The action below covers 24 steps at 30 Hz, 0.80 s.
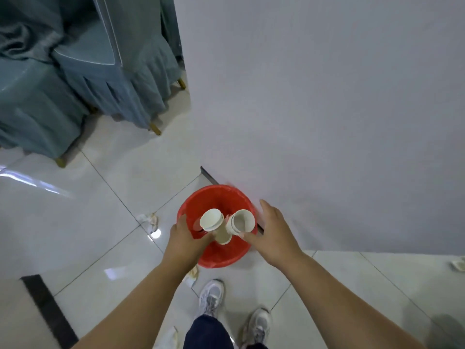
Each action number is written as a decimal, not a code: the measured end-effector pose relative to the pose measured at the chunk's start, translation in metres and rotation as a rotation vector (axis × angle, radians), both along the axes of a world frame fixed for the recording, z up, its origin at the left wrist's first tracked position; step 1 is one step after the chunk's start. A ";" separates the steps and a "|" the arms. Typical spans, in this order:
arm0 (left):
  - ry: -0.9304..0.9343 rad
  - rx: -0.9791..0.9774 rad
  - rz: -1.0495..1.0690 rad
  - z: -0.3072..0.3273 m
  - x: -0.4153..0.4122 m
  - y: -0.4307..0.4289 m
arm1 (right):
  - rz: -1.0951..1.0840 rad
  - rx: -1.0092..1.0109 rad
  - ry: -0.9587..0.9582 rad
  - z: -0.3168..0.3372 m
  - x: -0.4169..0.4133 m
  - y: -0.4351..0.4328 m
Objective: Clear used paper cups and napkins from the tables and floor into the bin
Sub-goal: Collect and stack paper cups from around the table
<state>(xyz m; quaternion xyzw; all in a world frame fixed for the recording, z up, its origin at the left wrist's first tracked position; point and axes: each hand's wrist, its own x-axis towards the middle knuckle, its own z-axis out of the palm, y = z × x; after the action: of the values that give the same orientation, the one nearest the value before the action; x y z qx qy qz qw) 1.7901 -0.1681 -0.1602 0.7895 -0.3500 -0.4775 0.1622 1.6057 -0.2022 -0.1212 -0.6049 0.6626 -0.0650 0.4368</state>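
Note:
A red bin (221,258) stands on the floor against the white wall. Two stacks of white paper cups hang over its mouth, tilted with their openings toward me: the left stack (212,220) and the right stack (241,221). My left hand (183,235) is at the bin's left rim, fingers spread, fingertips touching the left stack's lower end. My right hand (273,229) is at the right rim, fingers splayed, only the thumb tip against the right stack. Neither hand closes around a cup.
Crumpled napkins lie on the tiled floor: one left of the bin (149,220), one by my left shoe (192,274), one at the bottom (168,336), one far right (458,264). Chairs in blue-grey covers (75,84) stand at upper left. The white wall (327,109) fills the right.

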 end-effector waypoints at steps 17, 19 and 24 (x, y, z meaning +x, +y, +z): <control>0.085 -0.073 -0.549 0.054 -0.089 -0.021 | -0.451 0.058 -0.159 0.041 -0.079 0.062; 0.133 -0.115 -0.612 0.069 -0.118 -0.008 | -0.518 0.029 -0.178 0.052 -0.101 0.085; 0.223 -0.190 -0.738 0.096 -0.200 0.037 | -0.699 -0.052 -0.221 0.079 -0.165 0.160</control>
<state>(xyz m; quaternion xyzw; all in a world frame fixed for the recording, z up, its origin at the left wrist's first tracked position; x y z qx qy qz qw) 1.5900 -0.1307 -0.0639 0.5354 -0.6331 -0.5519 0.0891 1.4408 -0.0424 -0.0427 -0.3420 0.7763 -0.2923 0.4416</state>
